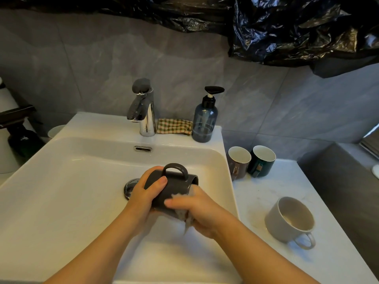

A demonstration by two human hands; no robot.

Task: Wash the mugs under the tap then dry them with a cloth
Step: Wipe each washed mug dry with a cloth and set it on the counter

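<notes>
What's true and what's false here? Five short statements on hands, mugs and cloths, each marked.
1. The left hand grips the dark grey mug over the sink. True.
2. The mug's handle points down at the drain. False: it points up.
3. The right hand holds nothing. False: it holds a grey rag against the mug.
4. A brown mug, a green mug and a pale grey mug sit on the counter to the right of the sink. True.
5. The checked cloth lies in the basin. False: it lies on the sink's back rim, between the tap and the soap bottle.
</notes>
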